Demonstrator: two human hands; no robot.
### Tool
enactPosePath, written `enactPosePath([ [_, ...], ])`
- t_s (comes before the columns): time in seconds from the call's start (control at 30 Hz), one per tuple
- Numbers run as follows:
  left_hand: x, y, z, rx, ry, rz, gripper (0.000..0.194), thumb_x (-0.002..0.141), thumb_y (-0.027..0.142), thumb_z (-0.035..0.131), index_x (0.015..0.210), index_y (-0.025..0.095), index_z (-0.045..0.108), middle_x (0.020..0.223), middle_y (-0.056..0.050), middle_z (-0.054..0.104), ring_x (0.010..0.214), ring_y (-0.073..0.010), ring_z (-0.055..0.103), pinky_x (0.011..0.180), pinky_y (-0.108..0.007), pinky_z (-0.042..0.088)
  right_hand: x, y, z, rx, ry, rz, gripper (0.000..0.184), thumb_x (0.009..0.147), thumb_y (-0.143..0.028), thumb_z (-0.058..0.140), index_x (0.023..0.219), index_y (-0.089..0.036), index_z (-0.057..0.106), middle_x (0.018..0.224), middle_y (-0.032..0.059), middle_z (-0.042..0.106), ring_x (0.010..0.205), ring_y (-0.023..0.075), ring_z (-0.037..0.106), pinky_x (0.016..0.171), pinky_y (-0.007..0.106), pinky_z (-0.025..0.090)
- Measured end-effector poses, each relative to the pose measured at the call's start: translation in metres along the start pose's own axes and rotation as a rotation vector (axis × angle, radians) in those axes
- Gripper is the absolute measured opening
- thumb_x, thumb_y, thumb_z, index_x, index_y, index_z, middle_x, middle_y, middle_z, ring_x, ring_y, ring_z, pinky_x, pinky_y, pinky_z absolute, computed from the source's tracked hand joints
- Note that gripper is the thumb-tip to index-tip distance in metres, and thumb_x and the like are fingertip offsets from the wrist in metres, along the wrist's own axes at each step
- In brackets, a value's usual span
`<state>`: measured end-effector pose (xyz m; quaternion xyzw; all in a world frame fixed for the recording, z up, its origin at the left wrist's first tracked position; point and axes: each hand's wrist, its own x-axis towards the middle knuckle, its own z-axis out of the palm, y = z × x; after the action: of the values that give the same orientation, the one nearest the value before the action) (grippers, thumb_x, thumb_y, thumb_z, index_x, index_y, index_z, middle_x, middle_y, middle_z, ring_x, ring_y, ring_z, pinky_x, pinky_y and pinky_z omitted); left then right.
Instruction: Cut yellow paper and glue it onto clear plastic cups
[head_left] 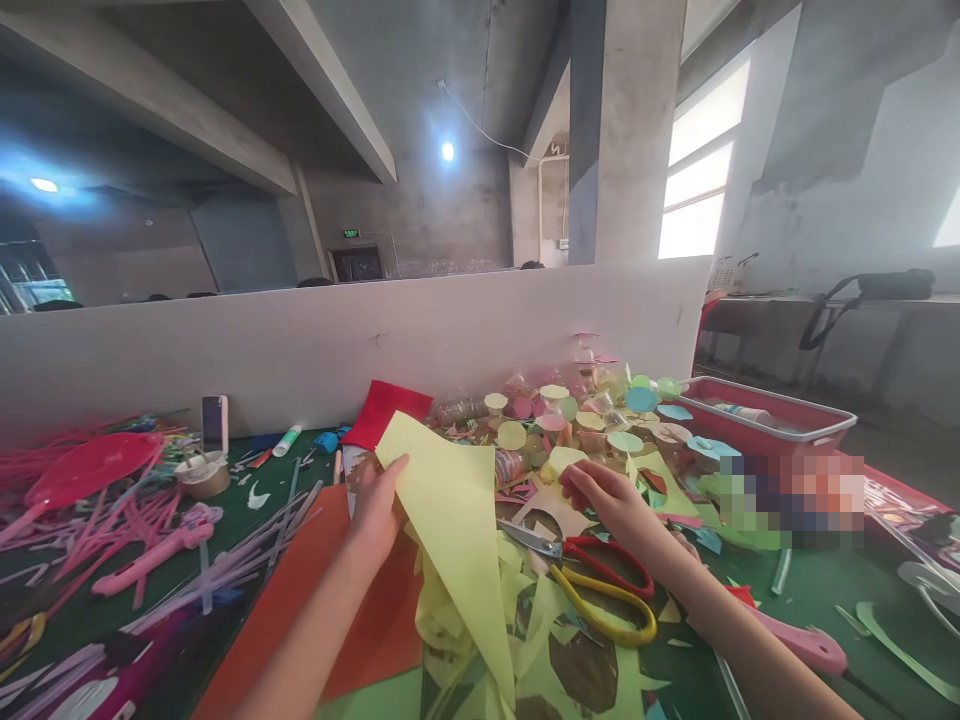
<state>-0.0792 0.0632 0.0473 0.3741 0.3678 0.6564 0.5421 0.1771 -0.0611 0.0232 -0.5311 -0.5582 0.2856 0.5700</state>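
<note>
My left hand (381,505) is closed on the edge of a pale yellow paper sheet (457,510), which hangs at a slant with one long cut edge. My right hand (611,492) is closed in a pinch at a small rounded yellow paper piece (561,460). Between the hands lie scissors (577,570) with one red and one yellow handle, blades partly open, on yellow paper scraps (540,640). Under my left forearm is an orange-brown paper sheet (375,630). Behind my right hand stand clear plastic cups topped with coloured paper discs (626,440).
Pink and purple straws (247,570), a pink hot glue gun (154,550) and a propped phone (215,425) occupy the left. A pink basket (772,410) stands at the right, near another pink handle (806,645). A white partition (337,340) closes off the back.
</note>
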Motion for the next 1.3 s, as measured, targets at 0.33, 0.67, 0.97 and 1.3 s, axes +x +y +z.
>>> enactPosePath([
  [0.33, 0.002, 0.005, 0.002, -0.016, -0.054, 0.055, 0.022, 0.079, 0.011, 0.061, 0.097, 0.021, 0.067, 0.105, -0.004, 0.071, 0.1, -0.0172, 0.066, 0.088, -0.028, 0.053, -0.01, -0.002, 0.014, -0.133, -0.174, 0.077, 0.038, 0.089, -0.056, 0.048, 0.094, -0.022, 0.063, 0.088, 0.0031, 0.066, 0.08, 0.0201, 0.058, 0.071, 0.032, 0.045],
  [0.67, -0.017, -0.012, 0.009, -0.008, -0.215, -0.07, 0.024, 0.078, 0.02, 0.065, 0.102, 0.02, 0.064, 0.1, -0.005, 0.072, 0.089, -0.0207, 0.07, 0.082, -0.032, 0.056, -0.012, -0.002, 0.033, 0.42, -0.325, 0.209, 0.049, 0.08, -0.053, 0.066, 0.116, -0.02, 0.064, 0.112, 0.0074, 0.069, 0.098, 0.0224, 0.065, 0.086, 0.034, 0.05],
  [0.97, -0.046, -0.01, 0.021, 0.093, -0.474, -0.095, 0.047, 0.078, 0.029, 0.069, 0.122, 0.025, 0.056, 0.124, -0.008, 0.064, 0.109, -0.0247, 0.063, 0.086, -0.032, 0.053, -0.003, 0.012, 0.028, 0.464, -0.117, 0.189, 0.038, 0.073, -0.045, 0.073, 0.1, -0.019, 0.068, 0.084, 0.0012, 0.072, 0.062, 0.0135, 0.062, 0.049, 0.022, 0.047],
  [1.3, -0.055, -0.015, 0.023, 0.333, -0.53, -0.045, 0.048, 0.078, 0.038, 0.069, 0.121, 0.023, 0.055, 0.12, -0.011, 0.066, 0.11, -0.0278, 0.062, 0.092, -0.037, 0.05, -0.007, 0.004, 0.025, 0.494, -0.089, 0.188, 0.036, 0.077, -0.047, 0.07, 0.101, -0.021, 0.065, 0.101, 0.0043, 0.072, 0.086, 0.0215, 0.068, 0.072, 0.031, 0.055],
])
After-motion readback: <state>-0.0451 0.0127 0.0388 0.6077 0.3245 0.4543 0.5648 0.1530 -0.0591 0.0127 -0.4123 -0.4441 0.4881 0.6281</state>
